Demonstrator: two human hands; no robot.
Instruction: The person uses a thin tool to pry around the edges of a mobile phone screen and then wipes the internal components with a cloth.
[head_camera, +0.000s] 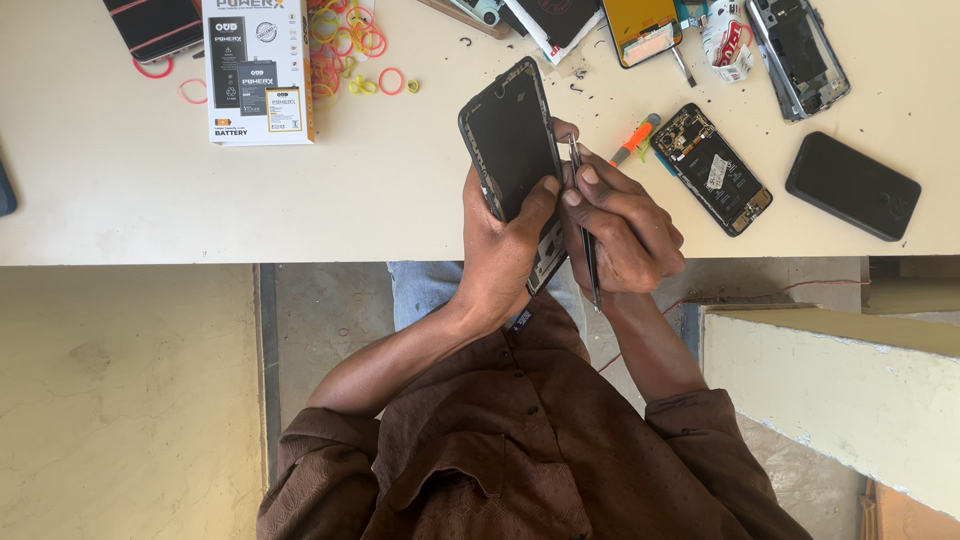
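White battery box (258, 68), table's far-left

Seen from above: left hand (505, 250) gripping a dark phone frame (512, 160) tilted above the table's edge, thumb pressed on its face. Right hand (620, 225) just beside, pinching slim tweezers (583, 215) against the frame's right edge. On the pale table (120, 200): white battery box (257, 70), coloured rubber bands (345, 45), opened phone (712, 168), black phone (852, 186).

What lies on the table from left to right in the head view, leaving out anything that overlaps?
White battery box → pile of coloured rubber bands → phone frame held in the left hand → right hand with tweezers → opened phone → black phone.
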